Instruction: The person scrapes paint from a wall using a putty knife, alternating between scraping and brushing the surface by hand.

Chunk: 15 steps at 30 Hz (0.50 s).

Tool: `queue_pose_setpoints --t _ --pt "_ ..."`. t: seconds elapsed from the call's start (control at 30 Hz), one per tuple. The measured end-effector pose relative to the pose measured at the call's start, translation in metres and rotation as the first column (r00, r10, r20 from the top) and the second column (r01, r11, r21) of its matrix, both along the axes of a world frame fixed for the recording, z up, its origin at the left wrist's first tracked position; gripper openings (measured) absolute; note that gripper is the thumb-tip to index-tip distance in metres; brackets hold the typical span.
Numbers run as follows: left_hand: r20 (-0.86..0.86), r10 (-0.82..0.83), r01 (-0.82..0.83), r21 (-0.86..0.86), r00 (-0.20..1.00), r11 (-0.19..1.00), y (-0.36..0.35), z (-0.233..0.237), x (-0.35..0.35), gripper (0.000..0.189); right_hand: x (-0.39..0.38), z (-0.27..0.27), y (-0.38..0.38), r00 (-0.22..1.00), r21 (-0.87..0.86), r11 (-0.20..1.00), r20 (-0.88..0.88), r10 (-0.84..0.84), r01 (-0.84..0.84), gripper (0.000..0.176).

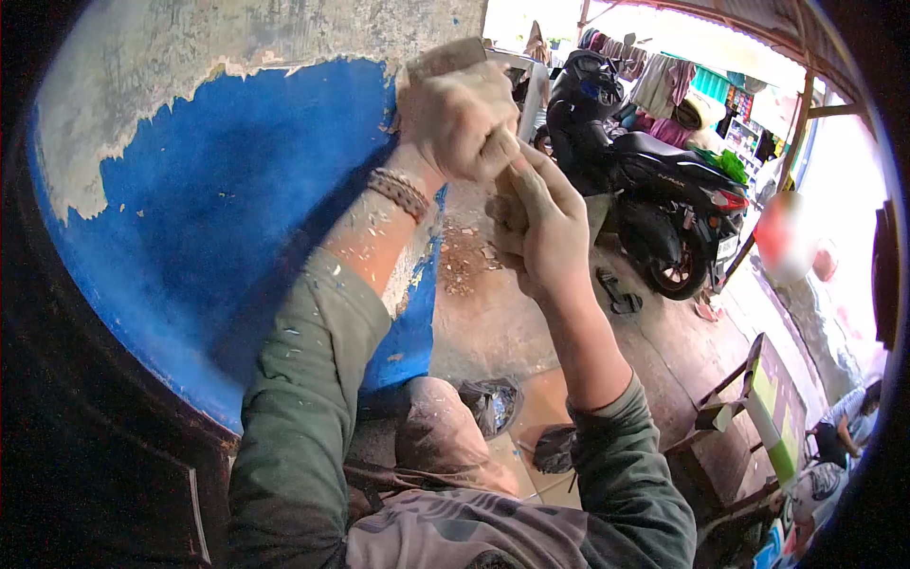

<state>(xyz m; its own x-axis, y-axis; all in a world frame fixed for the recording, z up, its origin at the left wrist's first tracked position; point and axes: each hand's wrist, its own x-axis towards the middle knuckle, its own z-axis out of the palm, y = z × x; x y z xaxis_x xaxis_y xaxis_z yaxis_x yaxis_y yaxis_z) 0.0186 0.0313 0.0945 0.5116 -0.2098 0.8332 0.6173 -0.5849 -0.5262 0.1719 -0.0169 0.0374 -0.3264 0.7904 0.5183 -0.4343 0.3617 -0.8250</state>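
Observation:
My left hand, blurred a little and with a braided bracelet at the wrist, is closed in a fist around a scraper. The scraper's flat, wide blade sticks out above the knuckles, close to the wall's edge. Just below and to the right, my right hand is closed around the lower part of the scraper, most of its handle hidden by my fingers. The wall beside my hands has blue paint below and a bare, grey, patchy area above with a ragged paint edge. Paint flakes stick to my left forearm.
Paint chips lie on the floor by the wall's corner. A black motorbike stands at right, with a sandal near it. A wooden bench, a black plastic bag and a person are lower right. Clothes hang behind.

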Motion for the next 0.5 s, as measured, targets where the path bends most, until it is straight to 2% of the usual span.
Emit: queue_pose_setpoints --t 0.1,0.2,0.23,0.27,0.37,0.4,0.43,0.5 --pt "0.063 0.009 -0.005 -0.052 0.998 0.999 -0.002 0.0 0.002 0.033 0.002 0.003 -0.002 1.0 -0.008 1.0 -0.017 0.014 -0.015 0.034" --pt "0.035 -0.027 0.028 -0.022 0.999 0.999 -0.002 -0.006 0.004 0.033 0.003 -0.007 -0.001 0.997 0.089 0.994 0.036 -0.061 0.058 0.033" --pt "0.019 -0.036 0.036 -0.006 0.999 0.999 -0.002 -0.007 0.004 0.033 0.0 -0.007 0.0 0.999 0.074 0.997 0.005 -0.033 0.033 0.033" --pt "0.044 -0.022 0.025 -0.06 0.999 0.998 -0.003 -0.005 0.001 0.032 -0.002 -0.006 0.001 1.0 0.062 0.998 -0.029 -0.006 0.008 0.032" --pt "0.043 -0.011 0.013 -0.063 0.999 0.998 -0.003 0.006 -0.004 0.033 -0.003 0.005 -0.005 0.999 0.012 0.999 -0.034 0.037 -0.037 0.033" --pt "0.052 -0.022 0.024 -0.055 0.998 0.998 -0.005 0.001 -0.002 0.035 -0.001 0.002 -0.003 1.0 0.056 0.998 0.011 0.007 -0.007 0.033" --pt "-0.022 -0.069 0.069 -0.012 0.997 0.998 -0.004 -0.004 -0.002 0.036 -0.001 -0.003 -0.006 1.0 0.06 0.998 0.009 0.013 -0.014 0.033" --pt "0.029 -0.062 0.062 -0.009 0.998 0.998 -0.008 -0.022 0.001 0.037 -0.001 -0.015 -0.011 0.998 -0.068 0.998 0.061 -0.012 0.016 0.033"
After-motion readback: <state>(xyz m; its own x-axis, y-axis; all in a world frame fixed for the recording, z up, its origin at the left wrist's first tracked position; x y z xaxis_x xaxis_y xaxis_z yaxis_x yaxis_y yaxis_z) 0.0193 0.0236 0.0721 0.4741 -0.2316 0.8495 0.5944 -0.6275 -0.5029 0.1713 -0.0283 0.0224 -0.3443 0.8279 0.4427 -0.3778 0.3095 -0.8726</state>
